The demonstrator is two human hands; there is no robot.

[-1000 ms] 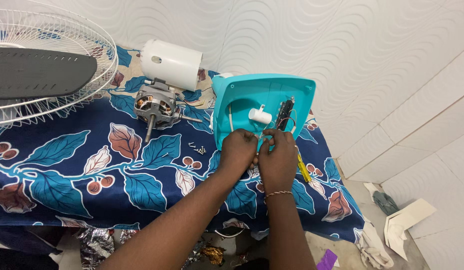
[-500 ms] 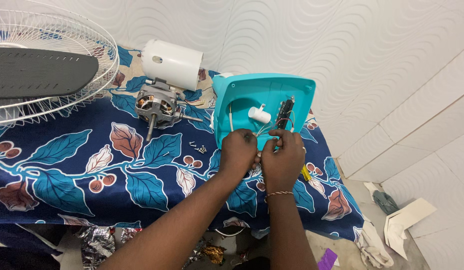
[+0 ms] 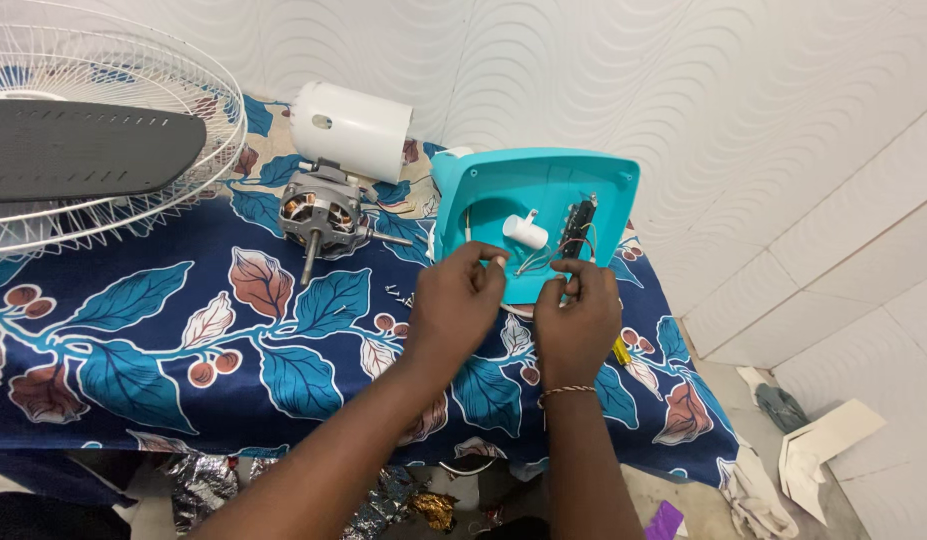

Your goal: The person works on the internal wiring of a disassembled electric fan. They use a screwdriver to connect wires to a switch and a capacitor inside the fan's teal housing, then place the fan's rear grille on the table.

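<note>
Both hands work at the near edge of the turquoise cover (image 3: 528,205), which lies open side up on the leaf-print cloth (image 3: 153,330). The left hand (image 3: 455,305) pinches a thin wire (image 3: 535,262); the right hand (image 3: 575,320) pinches wires too. Left of the cover sits the motor (image 3: 321,215).

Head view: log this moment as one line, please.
left hand: at wires in turquoise fan base | right hand: pinching wires | fan motor, white motor cover: left of base
</note>
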